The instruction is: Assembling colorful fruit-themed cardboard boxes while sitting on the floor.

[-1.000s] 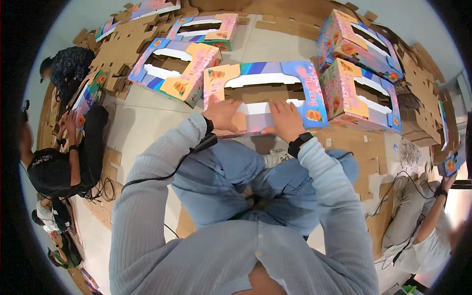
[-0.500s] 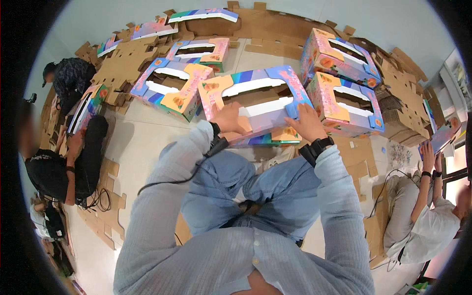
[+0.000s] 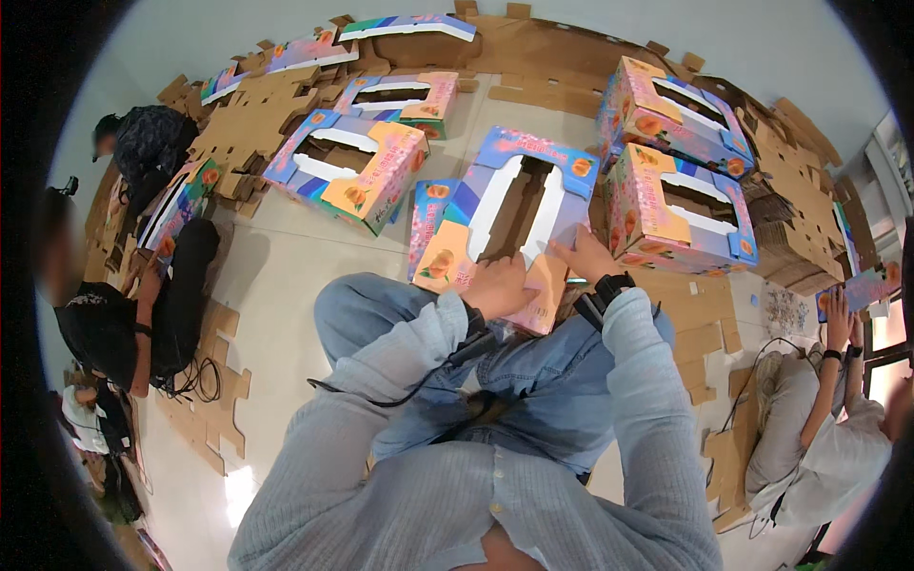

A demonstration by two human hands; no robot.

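A printed cardboard box (image 3: pixel 574 205) in blue, pink and orange sits between my knees, its long side pointing away from me. White flaps edge the long opening in its top. At the near end of that opening, my left hand (image 3: pixel 502 285) grips the rim, fingers curled over the edge. My right hand (image 3: pixel 587 258) is closed on the box's near right edge, its fingertips against the top beside the white flap. Part of another printed box (image 3: pixel 430 219) shows beneath and to the left of it.
Two finished-looking printed boxes (image 3: pixel 407 157) stand to the left, and two more (image 3: pixel 624 214) to the right. Flat brown cardboard (image 3: pixel 238 133) is piled along the far side; a stack (image 3: pixel 795 219) stands right. Co-workers (image 3: pixel 105 328) sit at both sides, handling printed cardboard.
The box in front of me has been turned from crosswise to lengthwise, uncovering more of the box below. My left hand has moved right and nearer to me along its rim.
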